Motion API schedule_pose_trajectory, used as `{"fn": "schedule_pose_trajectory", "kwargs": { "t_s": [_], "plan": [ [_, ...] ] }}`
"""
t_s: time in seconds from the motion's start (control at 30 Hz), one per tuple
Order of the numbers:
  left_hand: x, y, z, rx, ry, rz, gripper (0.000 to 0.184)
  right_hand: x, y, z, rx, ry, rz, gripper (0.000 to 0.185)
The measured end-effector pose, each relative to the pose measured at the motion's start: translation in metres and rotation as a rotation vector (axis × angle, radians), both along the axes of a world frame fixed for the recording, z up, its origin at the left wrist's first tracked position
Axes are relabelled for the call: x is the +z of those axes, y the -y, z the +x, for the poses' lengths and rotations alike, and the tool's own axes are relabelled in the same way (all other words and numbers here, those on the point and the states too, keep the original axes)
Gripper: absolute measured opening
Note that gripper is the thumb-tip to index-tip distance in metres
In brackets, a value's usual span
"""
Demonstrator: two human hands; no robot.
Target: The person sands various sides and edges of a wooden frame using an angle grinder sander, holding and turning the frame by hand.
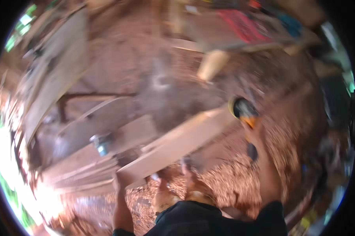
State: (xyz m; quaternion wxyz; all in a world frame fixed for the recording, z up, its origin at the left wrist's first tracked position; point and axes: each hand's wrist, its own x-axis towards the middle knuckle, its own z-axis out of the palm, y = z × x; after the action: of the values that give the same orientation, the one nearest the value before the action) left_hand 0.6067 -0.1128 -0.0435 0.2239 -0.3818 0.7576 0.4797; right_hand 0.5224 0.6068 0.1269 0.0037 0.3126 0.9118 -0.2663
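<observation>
A long pale wooden board (181, 143) runs diagonally in front of my legs, its near end low on the left and its far end up on the right. My left hand (121, 179) is closed on the near end; its fingers are partly hidden. In my right hand (254, 131) is an orange and black angle grinder (247, 115) with a round, yellow-rimmed disc. The disc is right beside the board's far end; blur hides whether they touch.
A teal and grey power tool (101, 144) rests on planks (81, 169) at the left. A wide board (61, 65) leans behind it. Wood shavings (228, 173) cover the ground round my feet. A low wooden table (220, 29) holding red things stands at the back right.
</observation>
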Motion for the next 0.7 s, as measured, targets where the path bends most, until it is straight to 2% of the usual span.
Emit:
{"fn": "schedule_pose_trajectory", "kwargs": {
  "t_s": [0.03, 0.07, 0.1, 0.13, 0.17, 0.2, 0.23, 0.27, 0.3, 0.37, 0.4, 0.47, 0.5, 0.57, 0.6, 0.63, 0.7],
  "plan": [
    [-0.015, 0.011, 0.01, -0.05, 0.041, 0.015, 0.065, 0.006, 0.024, 0.003, 0.093, -0.052, -0.023, 0.05],
    [0.001, 0.006, 0.009, 0.009, 0.191, 0.03, 0.071, 0.014, 0.047, 0.009, 0.187, -0.102, -0.05, 0.04],
    [-0.002, -0.002, 0.012, 0.073, 0.083, 0.015, 0.069, 0.043, 0.086, -0.002, 0.063, 0.199, -0.169, 0.036],
    [-0.008, -0.012, 0.014, 0.129, -0.026, 0.003, 0.068, -0.02, 0.066, 0.022, 0.19, 0.036, -0.288, 0.05],
    [-0.01, -0.02, 0.009, 0.175, -0.325, 0.126, 0.065, -0.043, 0.072, 0.034, 0.237, -0.003, -0.224, 0.067],
    [0.042, -0.041, -0.012, 0.202, -0.282, 0.17, 0.063, -0.066, 0.079, 0.043, 0.28, -0.043, -0.158, 0.085],
    [0.049, -0.039, -0.025, 0.281, -0.053, 0.266, 0.072, -0.042, 0.107, 0.03, 0.43, -0.105, -0.143, 0.094],
    [0.048, -0.034, -0.02, 0.411, -0.041, 0.443, 0.076, -0.006, 0.145, 0.038, 0.552, -0.168, -0.111, 0.103],
    [0.042, -0.029, -0.018, 0.52, -0.025, 0.635, 0.08, 0.009, 0.175, 0.037, 0.464, -0.059, -0.164, 0.092],
    [0.037, -0.02, -0.015, 0.623, -0.095, 0.759, 0.082, 0.004, 0.209, 0.051, 0.543, -0.08, -0.193, 0.094],
    [0.033, -0.016, -0.009, 0.675, -0.117, 0.825, 0.083, -0.018, 0.213, 0.06, 0.585, -0.096, -0.131, 0.091],
    [-0.006, 0.014, 0.004, 0.575, -0.104, 0.843, 0.085, -0.07, 0.223, 0.077, 0.652, -0.115, 0.001, 0.085],
    [-0.01, 0.017, 0.006, 0.508, -0.083, 0.868, 0.087, -0.052, 0.26, 0.083, 0.571, -0.086, -0.087, 0.084],
    [-0.02, 0.029, 0.012, 0.485, -0.098, 1.015, 0.094, -0.015, 0.318, 0.079, 0.599, 0.13, -0.222, 0.08],
    [-0.017, 0.034, 0.012, 0.471, -0.102, 1.089, 0.098, -0.047, 0.321, 0.098, 0.599, 0.057, -0.135, 0.077],
    [-0.001, 0.039, 0.007, 0.456, 0.009, 1.117, 0.098, -0.01, 0.364, 0.088, 0.643, 0.143, -0.184, 0.076],
    [-0.019, 0.044, 0.008, 0.431, -0.046, 1.218, 0.097, -0.003, 0.417, 0.09, 0.671, 0.101, -0.142, 0.077]
  ]
}}
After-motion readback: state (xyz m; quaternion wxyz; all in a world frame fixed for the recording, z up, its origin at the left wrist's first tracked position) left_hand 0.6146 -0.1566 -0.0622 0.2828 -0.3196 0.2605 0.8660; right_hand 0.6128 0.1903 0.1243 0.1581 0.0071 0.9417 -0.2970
